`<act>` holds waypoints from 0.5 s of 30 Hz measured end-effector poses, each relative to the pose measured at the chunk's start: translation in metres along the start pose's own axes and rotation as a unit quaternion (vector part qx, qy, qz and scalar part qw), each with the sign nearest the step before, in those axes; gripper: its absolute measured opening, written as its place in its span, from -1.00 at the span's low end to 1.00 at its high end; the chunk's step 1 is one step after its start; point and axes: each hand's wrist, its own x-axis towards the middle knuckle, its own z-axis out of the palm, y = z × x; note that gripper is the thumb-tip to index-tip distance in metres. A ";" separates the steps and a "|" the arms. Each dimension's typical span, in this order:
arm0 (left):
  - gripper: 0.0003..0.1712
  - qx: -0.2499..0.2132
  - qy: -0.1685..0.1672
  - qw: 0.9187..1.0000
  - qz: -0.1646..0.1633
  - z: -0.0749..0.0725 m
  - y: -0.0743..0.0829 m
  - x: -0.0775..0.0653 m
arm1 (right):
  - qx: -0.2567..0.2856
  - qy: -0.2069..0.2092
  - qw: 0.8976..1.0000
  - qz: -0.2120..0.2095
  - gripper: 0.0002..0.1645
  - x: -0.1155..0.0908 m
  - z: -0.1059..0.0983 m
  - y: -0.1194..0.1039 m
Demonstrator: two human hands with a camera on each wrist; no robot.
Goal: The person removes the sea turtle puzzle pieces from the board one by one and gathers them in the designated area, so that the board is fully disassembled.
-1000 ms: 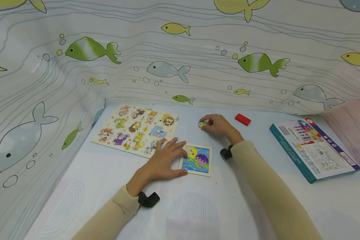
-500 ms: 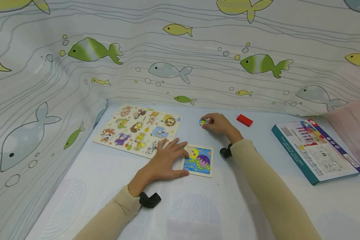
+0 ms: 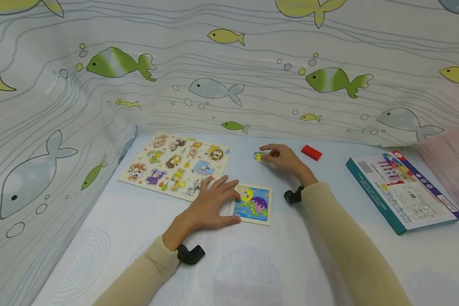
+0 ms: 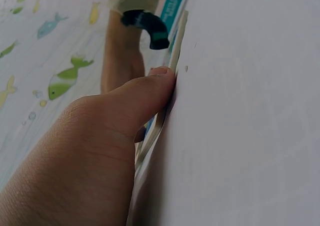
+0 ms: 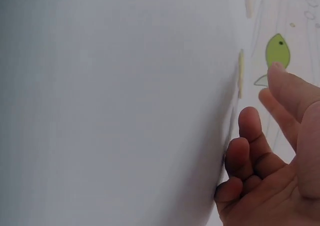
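A small square wooden puzzle [image 3: 251, 205] with a turtle picture in a pale frame lies flat on the table. My left hand [image 3: 210, 204] rests at its left side, fingers spread, with thumb and forefinger touching the frame. The thumb [image 4: 150, 88] shows against the frame's thin edge in the left wrist view. Farther back, a small blue and yellow puzzle piece [image 3: 257, 156] lies on the table. My right hand [image 3: 284, 161] is right beside it, thumb and forefinger parted. In the right wrist view the piece [image 5: 241, 74] is seen nearly edge-on, apart from the fingers.
An animal knob puzzle board [image 3: 164, 163] lies to the left, partly under my left fingers. Behind my right hand is a red block [image 3: 311, 152]. A boxed toy set [image 3: 403, 191] lies at the right. Fish-printed cloth [image 3: 229, 63] rises behind the table.
My right thumb and forefinger have let go of the small puzzle piece, and the hand has drawn slightly right. The left hand and turtle puzzle have stayed in place.
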 end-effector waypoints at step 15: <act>-0.46 -0.016 0.014 1.000 0.000 -0.001 0.002 0.000 | 0.018 -0.030 0.999 -0.006 -0.54 -0.056 -0.007 0.010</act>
